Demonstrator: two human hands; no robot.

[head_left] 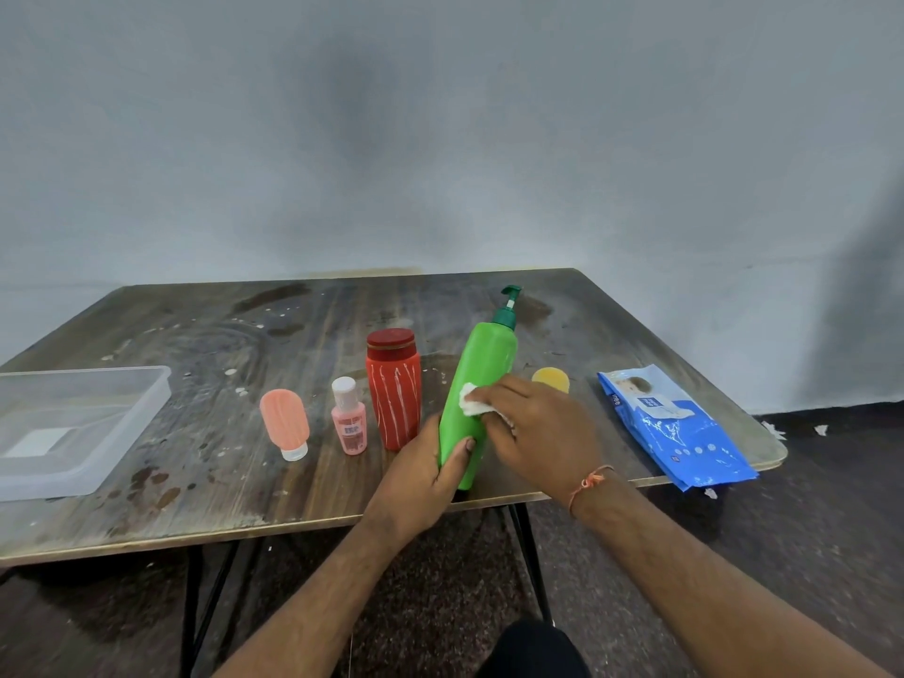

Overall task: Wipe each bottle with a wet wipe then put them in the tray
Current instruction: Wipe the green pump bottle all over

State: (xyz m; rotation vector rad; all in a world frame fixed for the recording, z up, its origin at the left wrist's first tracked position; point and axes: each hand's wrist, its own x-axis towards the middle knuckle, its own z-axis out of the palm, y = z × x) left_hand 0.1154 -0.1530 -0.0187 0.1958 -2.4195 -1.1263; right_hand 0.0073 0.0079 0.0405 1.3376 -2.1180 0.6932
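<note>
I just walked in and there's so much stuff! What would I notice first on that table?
Probably the tall green pump bottle near the front edge: the left hand holds its base while the right hand rubs a white wet wipe on its side. Next, the red striped bottle beside it and the blue wipes pack at the right.

Two bare forearms are reaching forward from the bottom edge, converging toward the middle. The left hand point(424, 474) is curling around the lower part of a green pump bottle point(477, 393) — thumb lying across its front, fingers hidden behind — and is holding it tilted, top leaning away and to the right. The right hand point(538, 428) is coming in from the right, palm down, fingers bent and pressing a white wet wipe point(472, 401) against the bottle's side. A thin orange thread bracelet point(589, 482) is circling the right wrist.
</note>
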